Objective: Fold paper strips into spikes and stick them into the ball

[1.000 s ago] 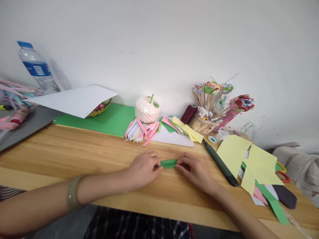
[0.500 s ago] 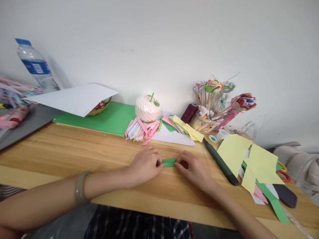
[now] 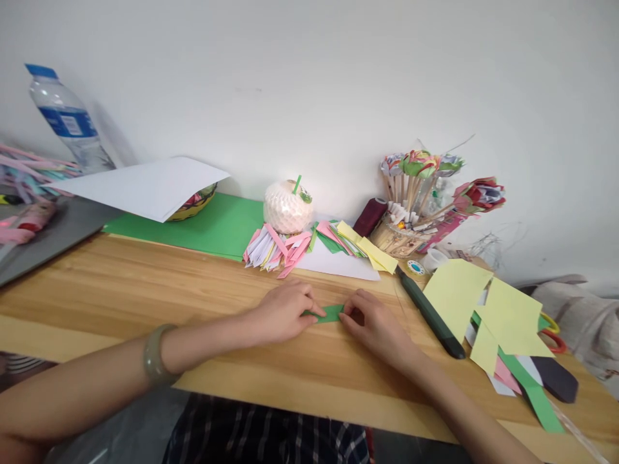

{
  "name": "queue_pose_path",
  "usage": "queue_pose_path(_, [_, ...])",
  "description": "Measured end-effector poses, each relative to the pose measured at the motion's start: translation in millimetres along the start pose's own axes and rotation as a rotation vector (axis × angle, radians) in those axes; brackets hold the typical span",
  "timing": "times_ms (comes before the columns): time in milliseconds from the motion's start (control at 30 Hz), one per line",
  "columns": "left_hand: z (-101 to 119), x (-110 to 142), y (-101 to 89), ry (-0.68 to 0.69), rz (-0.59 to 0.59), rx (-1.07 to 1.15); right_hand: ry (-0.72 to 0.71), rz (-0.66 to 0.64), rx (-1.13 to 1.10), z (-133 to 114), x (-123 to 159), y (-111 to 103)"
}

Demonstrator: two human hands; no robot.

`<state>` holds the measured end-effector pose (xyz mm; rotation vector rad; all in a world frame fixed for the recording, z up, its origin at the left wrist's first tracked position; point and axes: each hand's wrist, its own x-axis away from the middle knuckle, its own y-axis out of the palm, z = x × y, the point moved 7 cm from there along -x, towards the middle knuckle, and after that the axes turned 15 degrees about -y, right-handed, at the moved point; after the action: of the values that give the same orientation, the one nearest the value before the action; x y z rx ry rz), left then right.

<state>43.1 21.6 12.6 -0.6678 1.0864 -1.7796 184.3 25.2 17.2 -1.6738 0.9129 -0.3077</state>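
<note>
A small strip of green paper (image 3: 333,314) lies on the wooden table between my hands. My left hand (image 3: 285,312) presses its left end, index finger stretched along the paper and the thumb below. At the other end, my right hand (image 3: 374,325) pinches the strip between thumb and fingertips. Beyond them is a pile of folded pink and white paper pieces (image 3: 275,248), in front of a white ball-shaped paper piece (image 3: 286,209) with a green stem. More folded pieces, yellow (image 3: 374,253), pink and green, lie on a white sheet (image 3: 333,265).
A dark green cutter-like tool (image 3: 432,316) and yellow paper sheets (image 3: 512,316) lie to the right. Paper flowers (image 3: 420,164) stand in a basket (image 3: 394,238) beside a maroon thread spool (image 3: 370,217). At left are a water bottle (image 3: 68,122), a glue gun (image 3: 33,222) and green sheets (image 3: 227,225).
The green strip showed two layers with a gap between; now it looks like one flat band. My left index finger has stretched out onto it. My right hand keeps its pinch.
</note>
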Motion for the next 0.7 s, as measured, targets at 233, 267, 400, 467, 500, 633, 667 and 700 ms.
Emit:
queue_pose_path(233, [13.1, 10.1, -2.0, 0.232, -0.006, -0.168, -0.152, 0.043, 0.103, -20.1, 11.7, 0.0])
queue_pose_path(267, [14.5, 11.2, -2.0, 0.26, -0.012, -0.18, -0.196, 0.024, 0.11, -26.8, 13.0, 2.8])
queue_pose_path(400, [15.2, 15.5, -4.5, 0.298, -0.014, -0.203, -0.342, -0.149, 0.122, -48.2, 18.2, 19.3])
queue_pose_path(467, [13.8, 19.0, -7.0, 0.3, -0.012, -0.202, -0.341, -0.228, 0.108, -49.3, 20.4, 24.5])
queue_pose_path(500, [12.9, 21.1, -8.4, 0.304, -0.013, -0.2, -0.331, -0.261, 0.095, -48.4, 21.2, 25.8])
queue_pose_path(633, [8.1, 29.3, -15.4, 0.349, -0.027, -0.183, -0.299, -0.352, 0.028, -46.6, 21.8, 25.8])
queue_pose_path(667, [7.2, 31.1, -16.9, 0.375, -0.032, -0.182, -0.291, -0.367, 0.013, -46.9, 21.4, 24.9])
queue_pose_path(700, [6.2, 32.9, -18.2, 0.405, -0.038, -0.18, -0.282, -0.383, 0.001, -47.4, 21.0, 24.1])
